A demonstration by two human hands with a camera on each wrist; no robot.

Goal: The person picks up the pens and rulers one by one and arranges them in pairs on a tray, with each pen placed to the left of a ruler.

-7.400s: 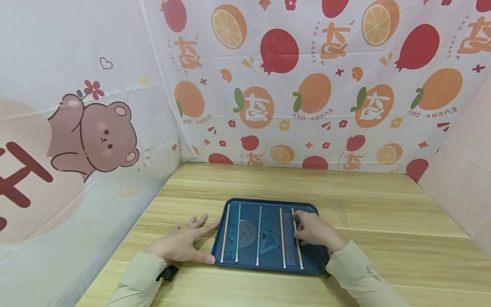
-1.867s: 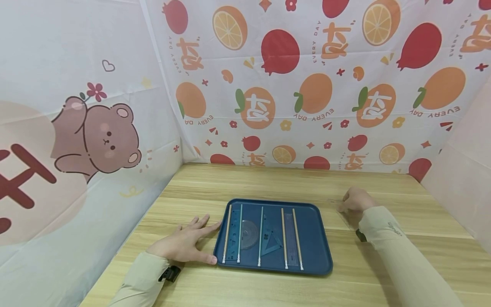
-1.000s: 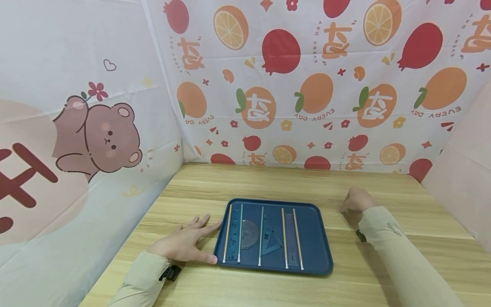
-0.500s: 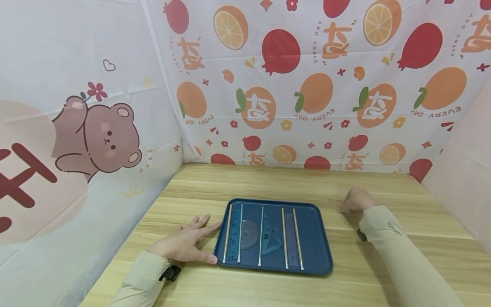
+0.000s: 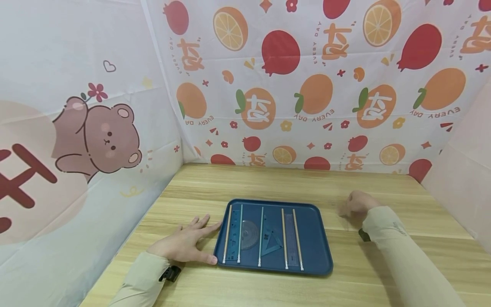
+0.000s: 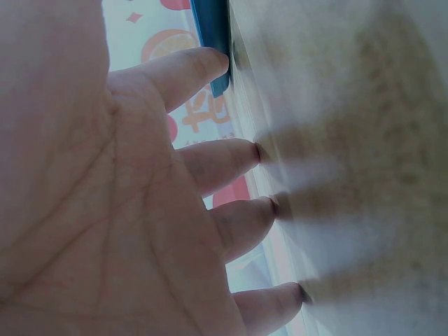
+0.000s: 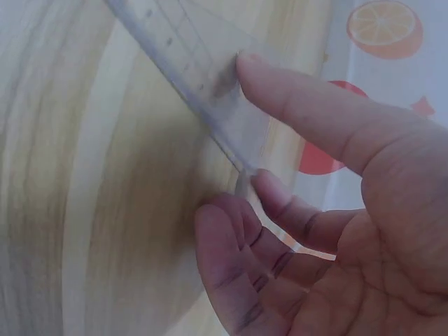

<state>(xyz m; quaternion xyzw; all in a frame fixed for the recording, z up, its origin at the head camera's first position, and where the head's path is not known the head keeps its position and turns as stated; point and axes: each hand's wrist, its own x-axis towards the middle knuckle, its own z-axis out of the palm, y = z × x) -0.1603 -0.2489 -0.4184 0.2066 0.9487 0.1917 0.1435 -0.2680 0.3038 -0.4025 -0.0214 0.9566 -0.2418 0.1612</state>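
My right hand (image 5: 360,202), beyond the right side of the blue tray (image 5: 315,238), pinches a clear set square (image 7: 189,42) near one corner. In the right wrist view the set square's marked edge slants away from the fingertips, tilted over the wood; in the head view it is blurred and hardly visible. My left hand (image 5: 180,245) lies spread on the table, with index fingertip and thumb against the tray's left rim. On the tray lie several pencils (image 5: 297,238), a blue ruler (image 5: 233,234), a clear protractor (image 5: 250,232), a blue set square (image 5: 266,243) and a purplish ruler (image 5: 291,238).
The wooden table (image 5: 268,179) ends at a fruit-print cloth (image 5: 307,140) at the back. A cloth with a bear print (image 5: 111,136) hangs along the left, and a pale cloth (image 5: 460,162) hangs at the right.
Earlier my right hand was at the rightmost pencil on the tray. It has since moved right to the clear set square, and just now shifted slightly with it. My left hand has stayed put.
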